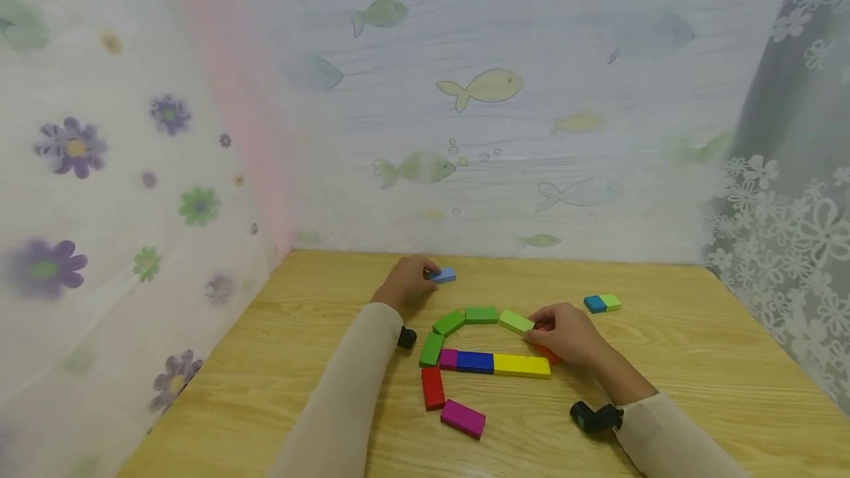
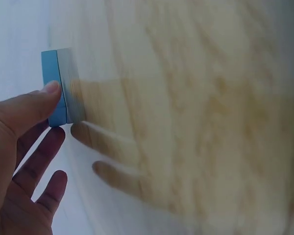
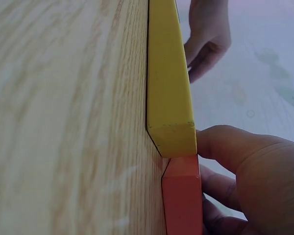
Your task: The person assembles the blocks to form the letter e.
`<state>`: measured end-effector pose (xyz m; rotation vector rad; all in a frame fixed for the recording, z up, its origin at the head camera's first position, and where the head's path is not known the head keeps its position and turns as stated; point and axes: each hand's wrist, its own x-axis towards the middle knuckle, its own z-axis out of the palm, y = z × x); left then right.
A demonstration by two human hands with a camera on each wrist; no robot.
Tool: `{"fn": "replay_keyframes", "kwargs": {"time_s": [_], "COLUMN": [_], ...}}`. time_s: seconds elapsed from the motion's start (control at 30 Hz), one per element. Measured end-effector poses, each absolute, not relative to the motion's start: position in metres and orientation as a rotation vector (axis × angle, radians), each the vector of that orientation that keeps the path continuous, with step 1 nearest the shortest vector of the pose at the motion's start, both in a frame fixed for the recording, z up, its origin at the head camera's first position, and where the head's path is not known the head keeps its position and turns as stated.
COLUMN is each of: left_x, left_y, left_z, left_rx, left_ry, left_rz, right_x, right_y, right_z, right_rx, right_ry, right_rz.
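Observation:
At the back of the table my left hand [image 1: 409, 280] pinches a light blue block [image 1: 443, 275]. Its thumb lies across the block [image 2: 53, 105] in the left wrist view, and the other fingers are loosely bent. My right hand [image 1: 566, 332] has its thumb and forefinger at the right end of a light green block [image 1: 516, 321], which they pinch. Under that hand an orange-red block [image 3: 182, 203] is partly covered. It stands close to the end of a yellow block [image 1: 522, 366]. Green blocks [image 1: 481, 315] continue the curve leftward.
A magenta block [image 1: 448, 359] and a blue block [image 1: 474, 362] line up with the yellow one. Lower left lie a red block [image 1: 433, 388] and a larger magenta block [image 1: 462, 419]. A teal block [image 1: 595, 304] and a lime block [image 1: 610, 302] sit together at right.

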<state>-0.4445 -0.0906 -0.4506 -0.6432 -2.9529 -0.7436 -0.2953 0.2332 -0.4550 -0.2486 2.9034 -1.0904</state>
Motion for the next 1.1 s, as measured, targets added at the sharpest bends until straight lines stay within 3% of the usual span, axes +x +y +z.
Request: {"fn": "replay_keyframes", "kwargs": {"time_s": [0.5,1.1], "left_x": [-0.437,-0.417], "left_y": [-0.081,-0.086], "left_z": [-0.438,-0.417], "left_rx": [-0.603,-0.766], "left_ry": [-2.947,-2.846], "left_rz": [-0.879,-0.852], "right_x": [-0.292,-0.297], "right_y": [0.24,0.234], "right_z": [-0.455,-0.456], "right_rx": [-0.253,-0.26], "right_ry": [2.906,2.907], "right_rz": [-1.086,-1.086]}}
